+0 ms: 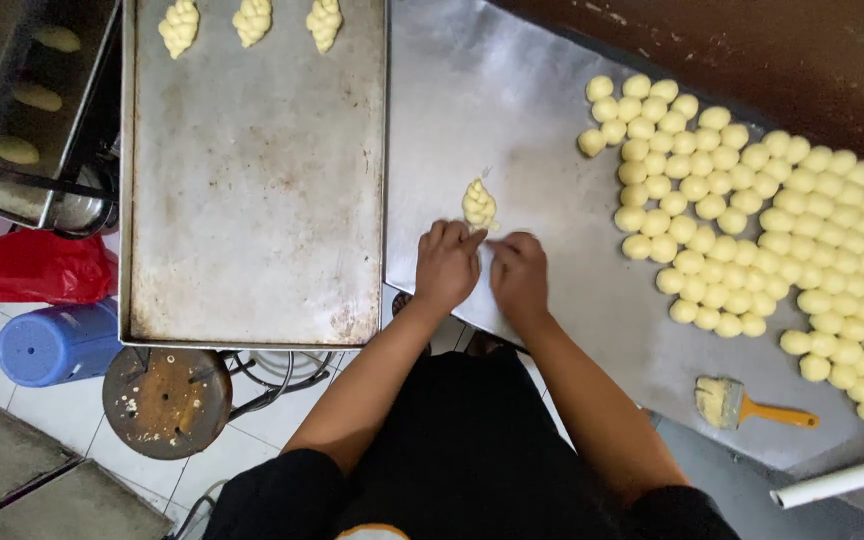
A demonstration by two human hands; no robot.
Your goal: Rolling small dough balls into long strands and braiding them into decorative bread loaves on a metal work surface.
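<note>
2 hands on steel table (512, 90), palms down, side by side. Left hand (445, 265) & right hand (518, 277): fingers curled, pinching tail of braided dough piece (479, 204), which lies just beyond fingertips. Red bag (37, 268), blue tub (57, 343) far left of fingers; dough balls (752, 220) right; tray (252, 200) w/ 3 braids left.

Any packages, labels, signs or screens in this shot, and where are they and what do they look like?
No labels, signs or screens show.
Red plastic bag: far left, beside the baking tray, crumpled and glossy.
Blue plastic container: just below the bag, round, lying on its side on the tiled floor.
</note>
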